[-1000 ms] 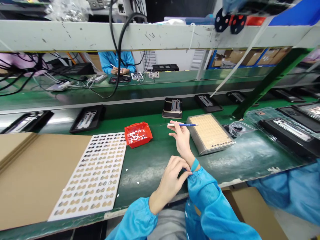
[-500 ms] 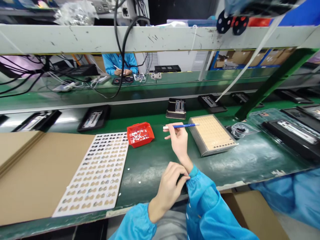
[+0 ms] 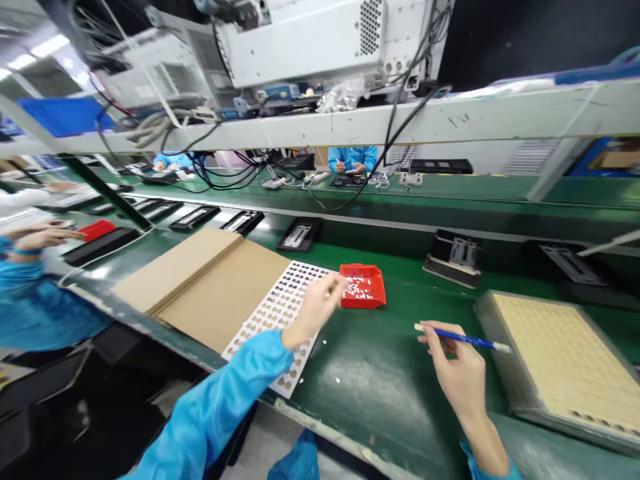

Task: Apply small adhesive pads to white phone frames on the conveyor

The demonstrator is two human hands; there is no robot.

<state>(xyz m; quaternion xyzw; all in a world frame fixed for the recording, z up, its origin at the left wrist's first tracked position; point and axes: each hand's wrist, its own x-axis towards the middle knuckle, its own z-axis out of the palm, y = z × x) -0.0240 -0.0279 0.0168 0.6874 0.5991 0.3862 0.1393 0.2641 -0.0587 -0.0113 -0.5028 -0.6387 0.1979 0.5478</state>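
My right hand (image 3: 457, 370) grips a thin blue pen-like tool (image 3: 463, 339) and holds it level above the green bench, its tip reaching the left edge of a metal-framed tan grid plate (image 3: 560, 357). My left hand (image 3: 320, 303) stretches out over the right edge of a white perforated tray (image 3: 277, 317), fingers loosely curled, just left of a small red bin (image 3: 363, 285) holding several tiny white parts. I see nothing in the left hand.
Flat brown cardboard sheets (image 3: 200, 280) lie left of the white tray. Black fixtures (image 3: 453, 257) sit in a row along the conveyor behind. A co-worker's hands (image 3: 43, 237) work at the far left, another person (image 3: 353, 160) sits across. Cables hang from the shelf overhead.
My left hand let go of the right sleeve cuff and reached out to the white tray beside the red bin. The view swung left, and the right hand still holds the tool.
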